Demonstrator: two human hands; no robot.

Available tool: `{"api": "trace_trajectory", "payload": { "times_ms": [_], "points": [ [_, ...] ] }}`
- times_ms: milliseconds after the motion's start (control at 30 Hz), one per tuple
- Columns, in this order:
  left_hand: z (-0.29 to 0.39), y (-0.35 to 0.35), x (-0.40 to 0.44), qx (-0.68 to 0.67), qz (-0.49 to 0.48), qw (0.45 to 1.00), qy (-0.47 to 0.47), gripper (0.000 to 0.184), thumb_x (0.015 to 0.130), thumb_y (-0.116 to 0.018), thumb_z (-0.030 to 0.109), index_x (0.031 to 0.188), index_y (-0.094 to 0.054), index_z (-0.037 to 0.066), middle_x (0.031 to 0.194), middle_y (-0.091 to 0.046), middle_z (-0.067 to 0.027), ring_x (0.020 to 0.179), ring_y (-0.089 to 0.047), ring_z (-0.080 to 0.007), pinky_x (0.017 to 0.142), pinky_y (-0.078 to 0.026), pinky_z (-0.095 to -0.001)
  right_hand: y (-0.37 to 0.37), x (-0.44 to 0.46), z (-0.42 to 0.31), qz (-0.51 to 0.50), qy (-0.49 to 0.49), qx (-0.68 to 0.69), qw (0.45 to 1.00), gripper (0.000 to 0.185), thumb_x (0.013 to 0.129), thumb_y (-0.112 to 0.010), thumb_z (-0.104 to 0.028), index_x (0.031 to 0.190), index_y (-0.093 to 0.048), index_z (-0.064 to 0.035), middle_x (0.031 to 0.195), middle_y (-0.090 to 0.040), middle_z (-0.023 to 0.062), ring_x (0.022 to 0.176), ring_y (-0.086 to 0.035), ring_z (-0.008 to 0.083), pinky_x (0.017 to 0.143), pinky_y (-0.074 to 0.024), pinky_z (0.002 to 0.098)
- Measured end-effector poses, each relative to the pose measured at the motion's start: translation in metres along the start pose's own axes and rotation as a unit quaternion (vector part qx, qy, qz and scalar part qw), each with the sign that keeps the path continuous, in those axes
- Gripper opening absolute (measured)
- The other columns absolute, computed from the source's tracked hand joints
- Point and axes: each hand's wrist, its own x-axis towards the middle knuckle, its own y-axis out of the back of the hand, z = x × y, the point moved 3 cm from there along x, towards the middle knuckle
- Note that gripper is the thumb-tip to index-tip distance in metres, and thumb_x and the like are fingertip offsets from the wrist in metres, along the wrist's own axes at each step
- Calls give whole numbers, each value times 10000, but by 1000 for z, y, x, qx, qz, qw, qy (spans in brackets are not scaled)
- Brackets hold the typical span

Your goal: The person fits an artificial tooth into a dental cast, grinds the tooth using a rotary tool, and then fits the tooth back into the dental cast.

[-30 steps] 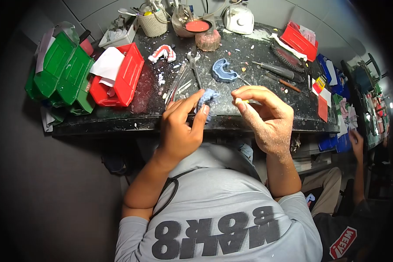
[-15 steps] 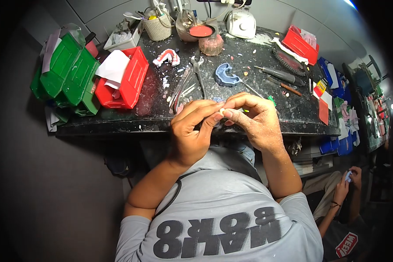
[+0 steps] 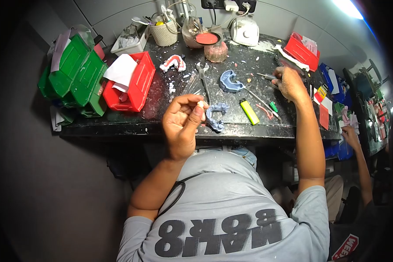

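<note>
My left hand (image 3: 183,122) pinches a small whitish piece (image 3: 201,104), tooth-like, between thumb and fingertips above the bench's front edge. To the right, my right hand (image 3: 291,85) closes over a grey rotary handpiece (image 3: 268,76), whose pointed tip sticks out to the left; the hand covers most of its body. Just right of my left hand lies a blue-grey toothed arch (image 3: 216,118). A blue horseshoe-shaped piece (image 3: 230,81) rests farther back. Between my hands are a yellow-green lighter (image 3: 249,112) and a thin metal-tipped tool (image 3: 260,99).
Red bins (image 3: 135,83) and green bins (image 3: 76,72) flank the left side. A red-and-white denture model (image 3: 173,63) and pliers (image 3: 204,83) lie behind my left hand. A bowl of pink material (image 3: 207,38) stands at the back. Another person's hand (image 3: 350,136) shows at far right.
My hands have parted. The left keeps the small piece; the right has moved right and back onto the handpiece. The lighter and toothed arch now show. The other person's hand has moved up.
</note>
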Motion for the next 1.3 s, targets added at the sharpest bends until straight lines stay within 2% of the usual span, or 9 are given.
{"api": "trace_trajectory", "payload": {
  "times_ms": [200,300,367,500,733,867,967,1033,1300],
  "points": [
    [5,4,2,-22,14,1000,2,185,1023,-672,73,1178,-634,-21,994,-708,-108,804,-593,-91,738,-494,-221,-9,9,9,-2,-2,8,1000,213,888,-732,9,1093,-674,6,1038,-716,253,1013,-696,411,854,-538,454],
    [5,5,-1,-45,20,999,-3,181,1023,-678,86,1161,-632,-23,977,-709,-117,784,-599,-102,715,-498,-233,8,7,-6,109,101,65,987,260,893,-700,45,1144,-647,0,1030,-713,220,994,-693,405,865,-542,440],
    [5,6,-1,-55,21,998,-33,179,1017,-661,52,1173,-614,-21,976,-669,-118,778,-554,-126,729,-469,-269,22,-5,-34,225,286,81,928,269,896,-693,52,1153,-635,0,994,-699,205,964,-684,415,873,-541,441],
    [9,1,-6,-54,32,998,-29,167,1021,-657,58,1158,-603,-21,955,-661,-120,761,-537,-126,731,-469,-271,49,-56,-107,210,280,97,932,156,978,-688,-146,1061,-642,-23,874,-676,161,825,-679,398,753,-553,435],
    [14,-9,-17,-70,10,995,-78,182,1003,-697,80,1093,-566,-10,1025,-649,-140,843,-611,-129,750,-514,-256,33,-124,-183,83,345,93,930,605,869,-730,-641,770,-576,-65,644,-591,100,572,-649,299,506,-506,410],
    [14,-9,-20,-114,-13,988,-105,227,954,-725,31,1100,-557,-14,1010,-633,-129,860,-614,-136,821,-534,-275,19,-131,-195,65,304,83,947,612,875,-702,-672,783,-600,-75,645,-609,96,574,-656,285,536,-495,422],
    [15,-8,-22,-109,-8,989,-100,231,950,-708,7,1111,-544,-16,1024,-630,-136,876,-608,-134,841,-534,-280,19,-132,-197,106,299,100,943,575,820,-814,-587,708,-567,-79,582,-569,88,504,-595,299,497,-457,408],
    [15,-7,-22,-111,-9,989,-100,232,949,-701,-1,1115,-539,-16,1029,-628,-137,882,-605,-133,845,-532,-279,17,-132,-196,44,274,80,957,592,890,-681,-674,785,-609,-96,625,-623,80,577,-663,280,585,-462,446],
    [11,-5,-20,-110,-37,989,-92,226,952,-690,-10,1115,-533,-14,1030,-635,-139,892,-600,-126,855,-526,-273,15,-130,-193,25,273,97,957,586,907,-675,-653,763,-605,-88,630,-643,93,588,-673,293,592,-462,451]
  ]
}}
